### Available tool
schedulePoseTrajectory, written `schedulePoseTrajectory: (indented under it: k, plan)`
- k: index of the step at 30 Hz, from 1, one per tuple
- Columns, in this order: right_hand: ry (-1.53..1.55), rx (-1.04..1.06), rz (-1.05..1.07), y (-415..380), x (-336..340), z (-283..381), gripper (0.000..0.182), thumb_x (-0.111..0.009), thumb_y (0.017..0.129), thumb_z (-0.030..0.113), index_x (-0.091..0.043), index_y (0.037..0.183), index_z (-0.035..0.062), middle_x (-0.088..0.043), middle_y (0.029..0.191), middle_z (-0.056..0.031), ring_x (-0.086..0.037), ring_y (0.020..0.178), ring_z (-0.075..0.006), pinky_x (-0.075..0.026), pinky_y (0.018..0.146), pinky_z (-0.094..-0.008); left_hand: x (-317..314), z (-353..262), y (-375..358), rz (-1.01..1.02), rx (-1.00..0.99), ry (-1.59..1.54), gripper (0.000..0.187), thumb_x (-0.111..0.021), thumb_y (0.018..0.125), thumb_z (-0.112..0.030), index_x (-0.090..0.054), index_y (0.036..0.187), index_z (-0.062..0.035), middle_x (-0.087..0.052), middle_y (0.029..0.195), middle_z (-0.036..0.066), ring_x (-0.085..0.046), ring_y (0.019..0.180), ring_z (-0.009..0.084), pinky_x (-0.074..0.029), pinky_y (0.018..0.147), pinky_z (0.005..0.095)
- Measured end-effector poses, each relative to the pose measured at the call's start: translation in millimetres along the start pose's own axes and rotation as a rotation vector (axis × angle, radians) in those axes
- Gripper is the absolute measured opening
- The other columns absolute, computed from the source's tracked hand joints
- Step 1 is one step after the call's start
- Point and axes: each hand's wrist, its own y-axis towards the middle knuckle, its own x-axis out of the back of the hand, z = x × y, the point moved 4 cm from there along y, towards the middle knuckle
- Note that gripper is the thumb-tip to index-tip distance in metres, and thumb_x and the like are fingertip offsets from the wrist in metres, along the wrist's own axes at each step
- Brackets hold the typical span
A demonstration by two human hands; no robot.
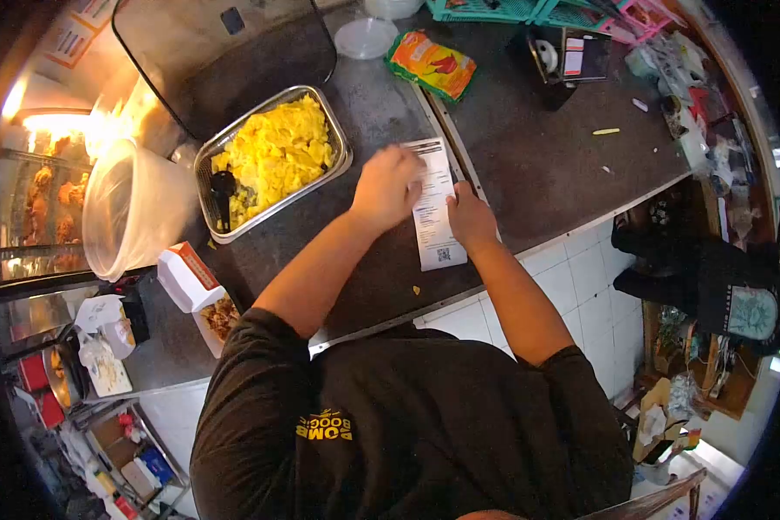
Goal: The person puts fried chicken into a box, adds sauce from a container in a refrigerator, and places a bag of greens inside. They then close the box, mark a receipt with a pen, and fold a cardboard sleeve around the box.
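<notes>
We located the long white printed paper slip point(436, 217) on the dark flat surface point(572, 165), near its front edge and directly ahead of the person. A square printed code point(444, 254) occupied the slip's end nearest the person, and lines of dark print ran above it.

We found the bare left hand point(390, 186) at the slip's left edge, with its fingers bent and partly over the paper. Motion blur covered the fingertips; we could not tell whether they pinched the slip. We found the bare right hand point(471, 215) at the slip's right edge, with its fingers curled inward and its thumb raised. We could not tell what, if anything, that hand gripped.

To the left of the slip, we identified a rectangular silver metal tray point(348, 156) that contained chunky yellow food point(282, 152). A black utensil point(223, 192) lay at the tray's left end. Farther left, we noted a tall translucent plastic tub point(134, 212), tilted, and below it a white-and-red paper carton point(189, 276) beside browned food pieces point(221, 317).

Beyond the slip, we recorded an orange-and-green plastic packet point(431, 66) and, just beside it, a round clear plastic lid point(366, 39). We noted a thin yellow strip point(606, 132) at the right.
</notes>
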Motion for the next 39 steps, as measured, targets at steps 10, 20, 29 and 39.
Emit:
schedulePoseTrajectory:
  k: [10,20,29,39]
  plan:
    - [-0.079,0.065,-0.389,79,97,-71,0.022,-0.053,0.081,0.018,-0.056,0.097,0.0025,-0.057,0.092,-0.0163,-0.054,0.088,-0.032,-0.043,0.077,-0.041,-41,5,-45,0.147,0.189,0.147,0.079,-0.072,0.052,-0.051,-0.049,0.118,-0.0132,-0.04,0.128,0.002,-0.035,0.118,0.0255,-0.024,0.095,0.0531]
    - [-0.628,-0.277,-0.331,277,198,-402,0.035,-0.045,0.083,0.015,-0.051,0.117,0.0121,-0.06,0.099,-0.017,-0.059,0.089,-0.0344,-0.047,0.077,-0.0418,-52,18,-36,0.243,0.277,0.169,0.086,-0.073,0.041,-0.059,-0.053,0.113,-0.0163,-0.042,0.128,0.001,-0.032,0.121,0.0274,-0.014,0.098,0.0581]
    - [-0.716,0.031,-0.272,203,193,-362,0.026,-0.044,0.084,0.013,-0.055,0.108,0.0105,-0.056,0.103,-0.0183,-0.055,0.091,-0.0371,-0.044,0.076,-0.0433,-56,24,-40,0.211,0.29,0.159,0.106,-0.072,0.039,-0.062,-0.038,0.125,-0.0101,-0.042,0.129,0.003,-0.027,0.126,0.0305,-0.006,0.095,0.0667]
    - [0.685,-0.029,-0.494,62,137,-164,0.016,-0.058,0.082,0.02,-0.048,0.086,0.0084,-0.049,0.073,-0.0036,-0.049,0.057,-0.0098,-0.045,0.049,-0.0268,-48,19,-39,0.211,0.311,0.146,0.107,-0.075,0.04,-0.055,-0.035,0.13,-0.0129,-0.039,0.13,0.001,-0.027,0.125,0.0283,-0.01,0.092,0.071]
